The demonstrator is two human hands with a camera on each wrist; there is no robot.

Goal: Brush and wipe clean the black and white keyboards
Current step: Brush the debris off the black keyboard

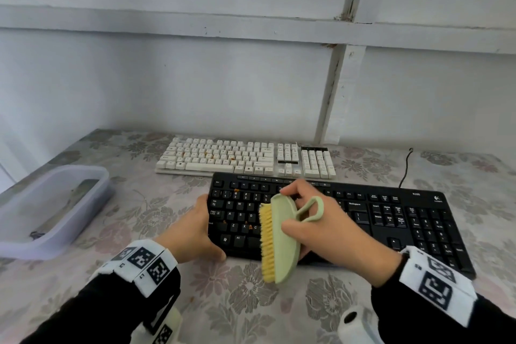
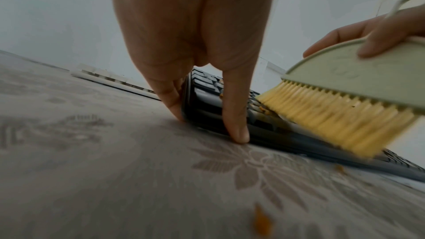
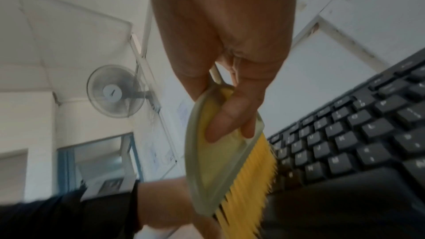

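A flowered table [image 1: 245, 299] is filling the lower half of the head view. The black keyboard [image 1: 391, 220] is lying at centre right, the white keyboard [image 1: 223, 160] just above it, a clear tub [image 1: 92, 204] at left. The right hand [image 1: 332, 234] is gripping a green brush [image 1: 282, 243], bristles facing left over the keys. The left hand [image 1: 195, 232] is clasping the black keyboard's left end, fingers nearly straight. Orange crumbs [image 1: 252, 227] are sitting among the keys.

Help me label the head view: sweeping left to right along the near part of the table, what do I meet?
Clear plastic tub → left hand holding the black keyboard's left end → green brush → right hand gripping the brush → the keyboard's number pad end.
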